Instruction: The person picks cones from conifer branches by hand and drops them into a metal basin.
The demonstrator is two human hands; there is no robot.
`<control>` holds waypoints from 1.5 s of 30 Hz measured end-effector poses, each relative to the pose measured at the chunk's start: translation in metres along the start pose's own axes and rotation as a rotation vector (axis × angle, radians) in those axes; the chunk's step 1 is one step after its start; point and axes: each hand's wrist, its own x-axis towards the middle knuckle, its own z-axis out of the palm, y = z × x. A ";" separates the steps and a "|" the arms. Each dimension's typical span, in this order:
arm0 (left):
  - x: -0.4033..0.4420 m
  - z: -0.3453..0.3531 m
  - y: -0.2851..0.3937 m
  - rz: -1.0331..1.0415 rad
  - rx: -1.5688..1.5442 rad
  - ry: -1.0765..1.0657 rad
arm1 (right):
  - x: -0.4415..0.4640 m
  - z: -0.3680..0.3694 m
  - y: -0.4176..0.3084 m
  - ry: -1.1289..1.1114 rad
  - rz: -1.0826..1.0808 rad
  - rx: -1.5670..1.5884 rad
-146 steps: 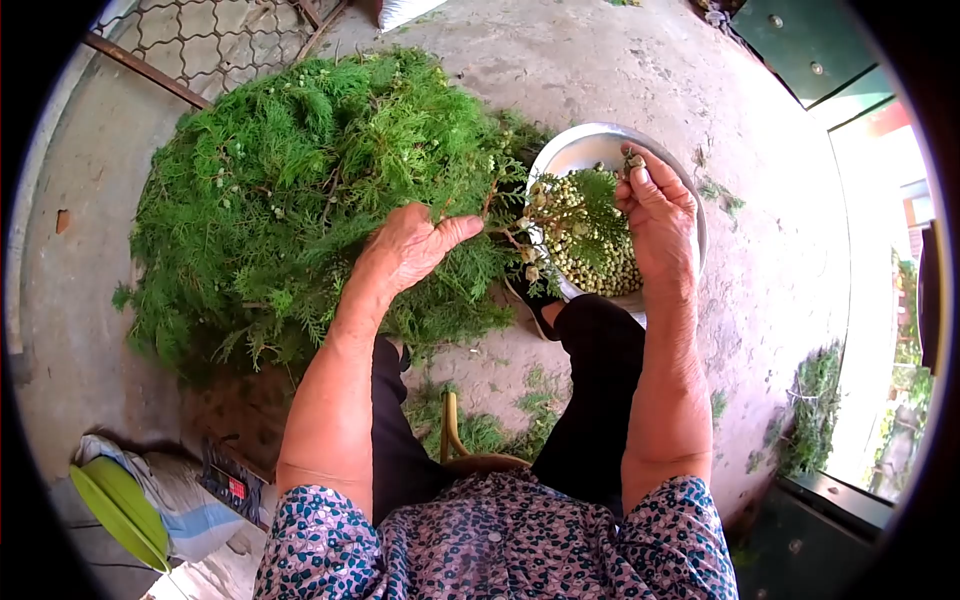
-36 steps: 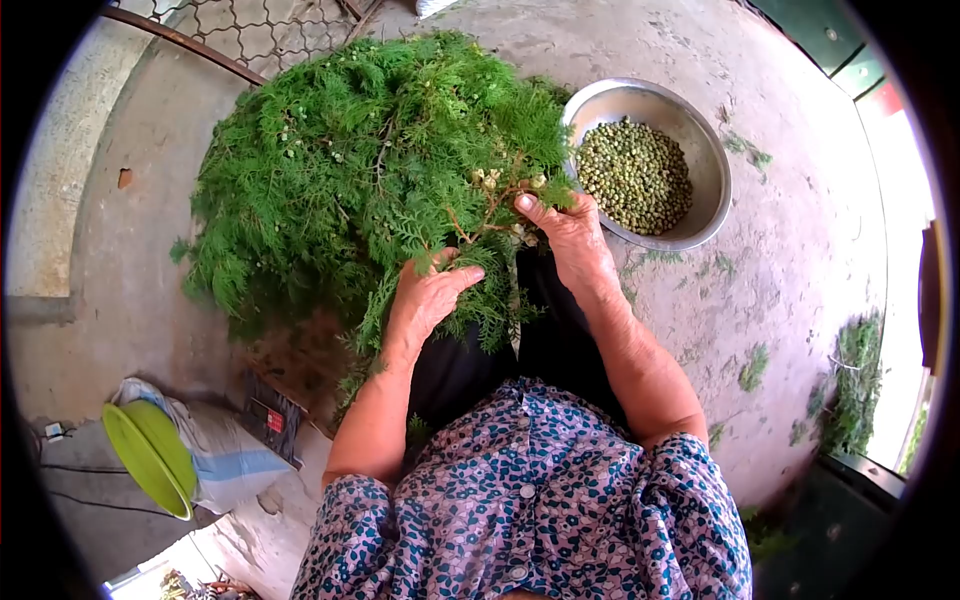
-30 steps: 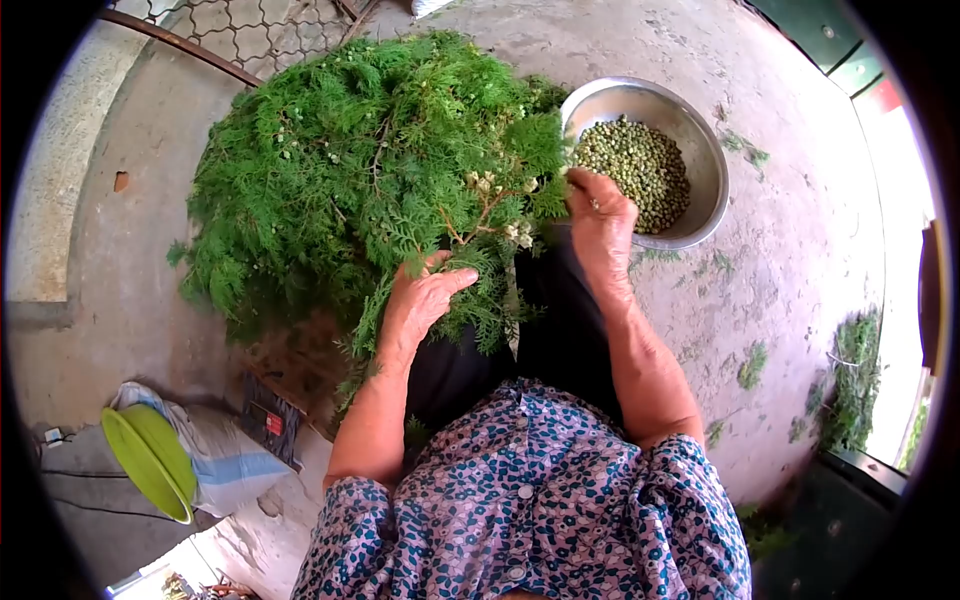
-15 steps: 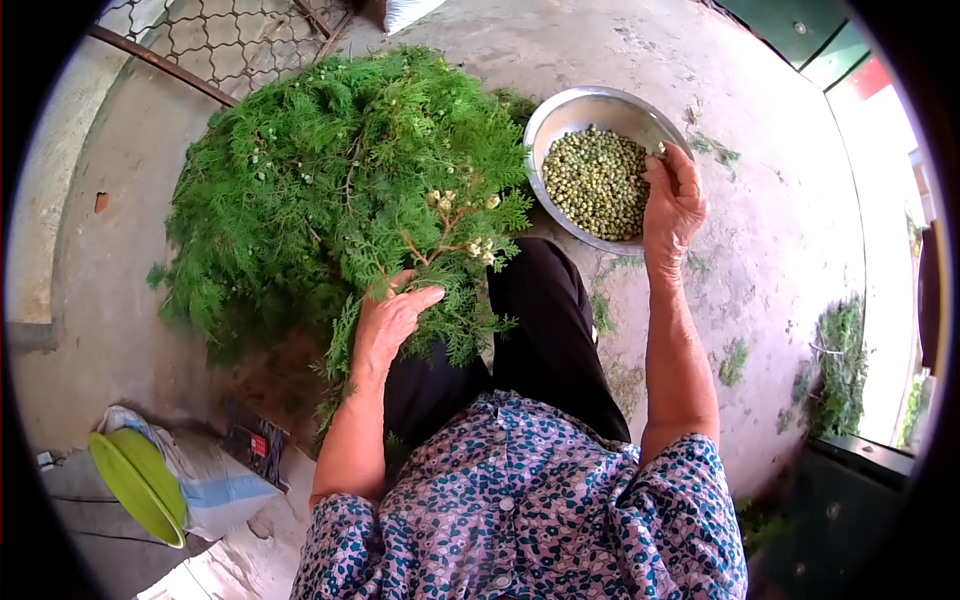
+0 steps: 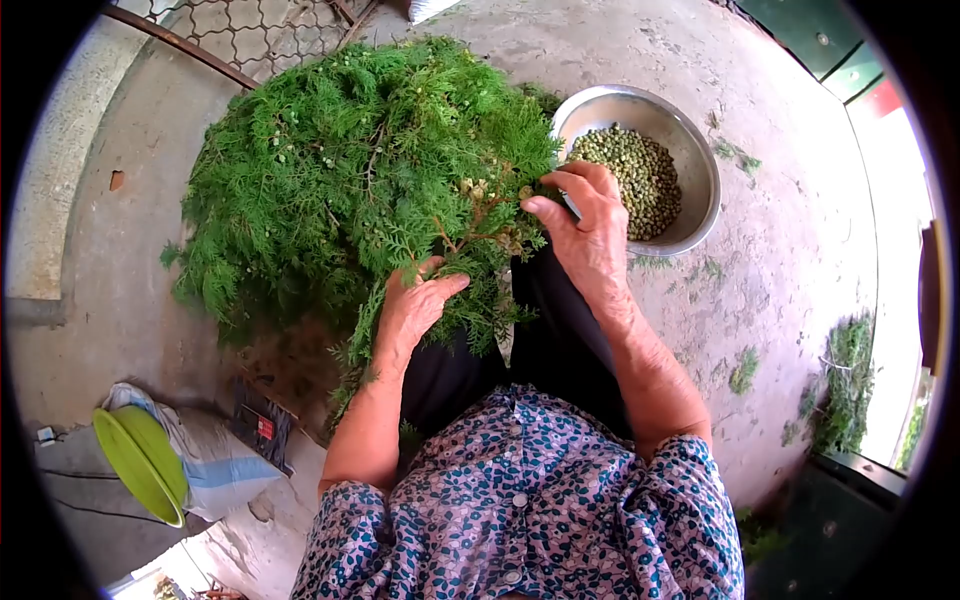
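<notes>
Near my lap, my left hand [image 5: 413, 305] grips a leafy evergreen branch [image 5: 448, 238], its stem running between thumb and fingers. Pale green seed cones [image 5: 474, 188] cluster toward the branch's tip. My right hand [image 5: 590, 225] is at that tip, thumb and index finger apart on either side of a small cone [image 5: 526, 193]; whether they touch it is hard to tell. Just beyond the right hand stands a metal basin [image 5: 708, 170], partly filled with loose green cones [image 5: 640, 180]. The hand covers part of its left rim.
A big heap of evergreen branches [image 5: 300, 170] lies on the concrete floor at left. Green sprigs [image 5: 745, 370] and a clump of branches [image 5: 845, 385] lie at right. A lime-green basin [image 5: 140, 465] rests against a sack [image 5: 215, 470] at lower left. Wire mesh [image 5: 240, 35] is behind.
My right hand has moved left from over the basin to the branch tip; the small piece it pinched is gone from its fingers. My left hand keeps its hold on the branch.
</notes>
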 end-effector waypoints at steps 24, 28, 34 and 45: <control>-0.003 -0.044 -0.001 -0.064 0.242 0.290 | 0.033 -0.059 0.081 0.396 0.207 0.041; -0.004 -0.068 -0.012 -0.108 0.210 0.331 | 0.033 -0.078 0.100 0.307 0.290 -0.347; -0.025 -0.071 -0.004 -0.094 0.207 0.468 | 0.042 -0.032 0.096 0.150 0.207 -0.125; -0.079 -0.099 -0.036 0.244 1.037 0.725 | -0.066 0.110 0.179 -0.511 0.809 0.225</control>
